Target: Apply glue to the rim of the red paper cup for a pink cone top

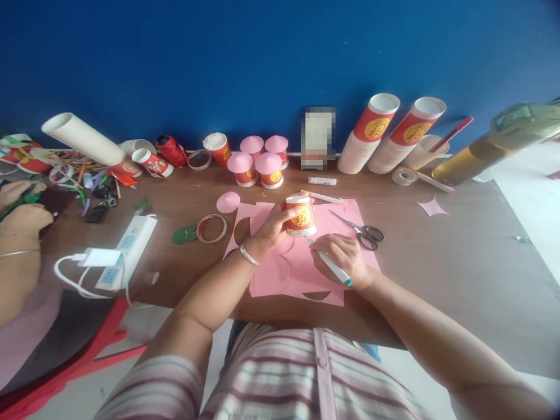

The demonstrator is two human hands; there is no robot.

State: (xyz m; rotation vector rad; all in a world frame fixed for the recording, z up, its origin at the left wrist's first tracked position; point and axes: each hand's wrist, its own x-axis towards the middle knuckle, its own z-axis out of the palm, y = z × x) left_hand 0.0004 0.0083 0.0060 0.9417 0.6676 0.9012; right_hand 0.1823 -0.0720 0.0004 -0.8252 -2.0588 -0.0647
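The left hand is closed around a red paper cup, fingers and thumb at its side, while the right hand grips a white marker with a green end; the two hands are apart, the cup and the marker's tip between them. The cup is over the pink paper sheets, raised in the grasp, its yellow print facing the wearer and small marks showing on the white band along its lower edge. The marker's tip is at that band, but whether it touches cannot be told. The pink paper sheets lie on the brown tabletop, and everything else sits around them. On their right edge rest black-handled scissors, blades partly spread; across their far edge lies a second white pen. Beyond the sheets come a glue stick and four red cups topped with pink paper cones. Beyond and to the right of the sheets lean two tall stacks of paper cups, with a roll of clear tape near them. Left of the sheets are a ring-shaped tape roll, a green cutout just beside it and, farther left, a white power strip with a charger plugged in. Well left of the sheets, a co-worker's hands hold something green, partly hidden.
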